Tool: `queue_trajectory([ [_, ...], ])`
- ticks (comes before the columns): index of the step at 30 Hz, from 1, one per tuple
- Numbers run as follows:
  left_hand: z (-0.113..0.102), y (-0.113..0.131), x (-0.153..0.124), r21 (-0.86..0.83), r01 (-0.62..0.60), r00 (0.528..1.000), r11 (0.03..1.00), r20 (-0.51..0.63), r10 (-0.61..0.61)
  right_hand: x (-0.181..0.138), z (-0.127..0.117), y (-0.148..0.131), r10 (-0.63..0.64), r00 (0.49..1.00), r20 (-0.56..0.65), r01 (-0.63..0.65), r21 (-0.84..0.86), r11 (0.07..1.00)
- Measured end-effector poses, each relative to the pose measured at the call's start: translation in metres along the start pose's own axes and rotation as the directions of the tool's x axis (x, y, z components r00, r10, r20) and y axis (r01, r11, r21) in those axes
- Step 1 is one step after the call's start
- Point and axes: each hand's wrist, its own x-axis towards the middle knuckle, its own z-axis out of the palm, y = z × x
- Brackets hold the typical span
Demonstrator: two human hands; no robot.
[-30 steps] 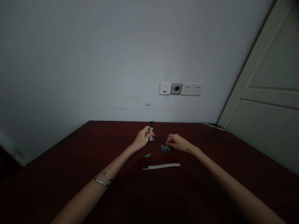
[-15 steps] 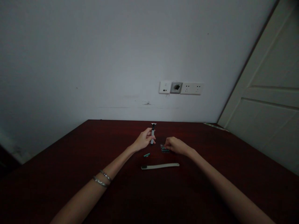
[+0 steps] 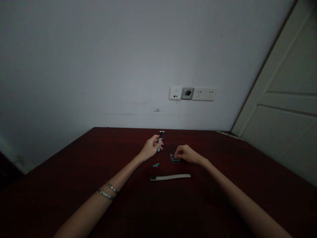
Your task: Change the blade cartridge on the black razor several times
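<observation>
My left hand [image 3: 150,147] is closed around the grey handle of a razor [image 3: 159,140], held upright with its T-shaped head on top. Fingers pinched together, my right hand [image 3: 186,153] is at a small clear plastic case [image 3: 175,160] on the table. What its fingertips hold there is too small to make out. Between my hands and nearer to me lies a small green piece like a razor cartridge [image 3: 156,165]. Closer still is a long, pale, slightly curved handle [image 3: 170,177] with a dark patch at its left end.
The dark red-brown table [image 3: 74,165] meets a pale wall [image 3: 123,66] at its far edge. Sockets and switches [image 3: 193,93] sit low on that wall. A white panelled door [image 3: 284,99] stands on the right. A thin printed strip [image 3: 229,135] lies along the far right edge.
The razor in my left hand has shifted slightly left and tilted a little. My right fingertips have moved very slightly at the clear case, where less green shows.
</observation>
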Motion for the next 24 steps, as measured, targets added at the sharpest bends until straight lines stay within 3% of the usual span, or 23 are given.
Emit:
queue_trajectory([
  [4,0.001,0.006,-0.001,-0.035,0.01,0.998,0.999,-0.055,-0.012,0.0,-0.008,-0.006,0.027,0.999,-0.046,-0.019,0.171,0.985],
  [11,0.008,0.014,-0.003,-0.106,0.035,0.999,0.994,-0.01,-0.036,0.0,-0.016,-0.035,0.067,0.98,-0.186,0.011,0.39,0.921],
  [17,0.013,0.021,-0.003,-0.139,0.059,0.998,0.989,0.026,-0.056,0.0,-0.01,-0.053,0.012,0.959,-0.282,0.087,0.336,0.938],
  [24,0.014,0.022,-0.004,-0.112,0.055,0.998,0.992,0.024,-0.052,-0.001,-0.002,-0.065,-0.133,0.9,-0.415,0.202,0.125,0.971],
])
